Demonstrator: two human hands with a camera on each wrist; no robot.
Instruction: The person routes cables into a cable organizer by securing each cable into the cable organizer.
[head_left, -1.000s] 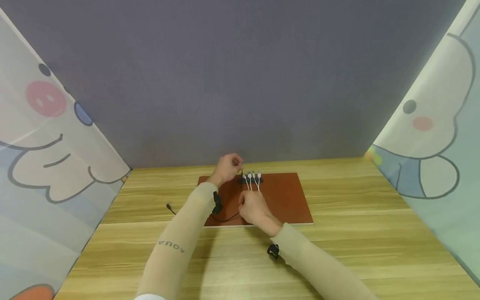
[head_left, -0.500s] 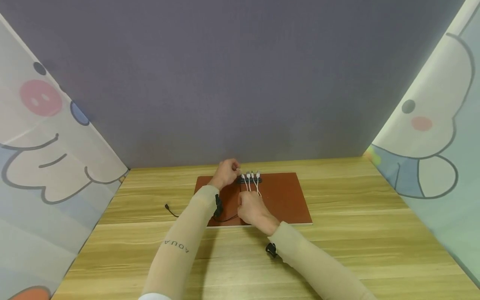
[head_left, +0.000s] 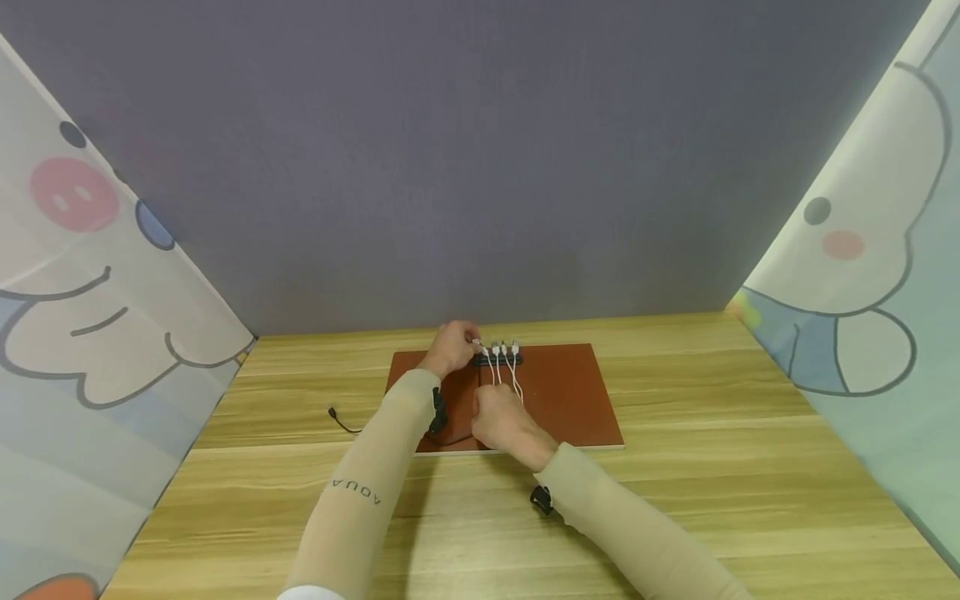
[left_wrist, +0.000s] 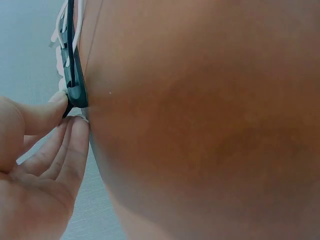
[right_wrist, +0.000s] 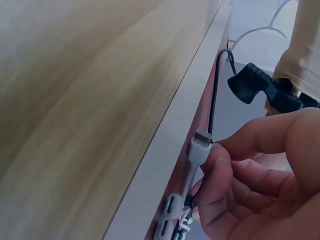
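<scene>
A black cable holder sits at the far edge of a reddish-brown board, with several white cables running through it. My left hand is at the holder's left end. In the left wrist view, thumb and fingers pinch the dark end of a black cable just past the holder's last slot. Nearer the board's front edge, my right hand pinches the black cable between thumb and forefinger. Beside those fingertips, a white USB plug shows in the right wrist view.
The board lies on a wood-grain table before a grey upright panel. The black cable's other plug lies on the table left of the board. More white plugs lie near my right hand.
My left hand has come down slightly, nearer the holder's left end, with the cable end in its fingers. The right hand has barely shifted.
</scene>
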